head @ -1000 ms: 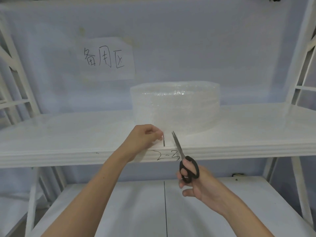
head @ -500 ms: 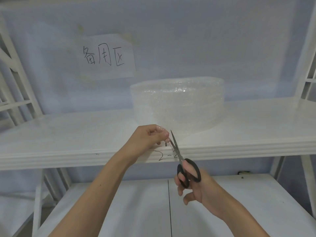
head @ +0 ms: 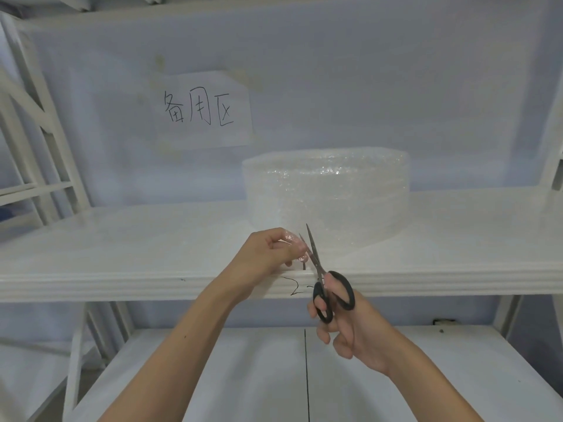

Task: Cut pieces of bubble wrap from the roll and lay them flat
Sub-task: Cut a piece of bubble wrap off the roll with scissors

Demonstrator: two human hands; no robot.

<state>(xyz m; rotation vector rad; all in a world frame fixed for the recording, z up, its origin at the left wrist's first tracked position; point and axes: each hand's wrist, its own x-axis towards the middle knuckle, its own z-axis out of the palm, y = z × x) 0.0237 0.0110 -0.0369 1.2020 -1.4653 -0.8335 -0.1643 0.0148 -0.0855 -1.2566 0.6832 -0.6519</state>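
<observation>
Since a moment ago my right hand (head: pixel 350 327) has brought the scissors (head: pixel 327 280) in closer to my left hand (head: pixel 268 257), so the blades now sit right beside my left fingertips (head: pixel 300 248) rather than apart from them. The view has also dipped a little and the roll sits slightly further right.

My left hand is curled, thumb and fingers pinching the loose edge of bubble wrap (head: pixel 292 239) that trails from the roll. My right hand is wrapped through the black handles, thumb in one loop and fingers in the other; the blades are parted only a little, forming a narrow V.

The scissors run lengthwise from the handles at the shelf's front lip up and slightly left, tips pointing away from me toward the roll (head: pixel 329 196). The roll stands on its flat end on the upper shelf (head: pixel 122 239), its axis upright, just behind my hands. A paper sign (head: pixel 202 109) with handwritten characters hangs on the wall behind.
</observation>
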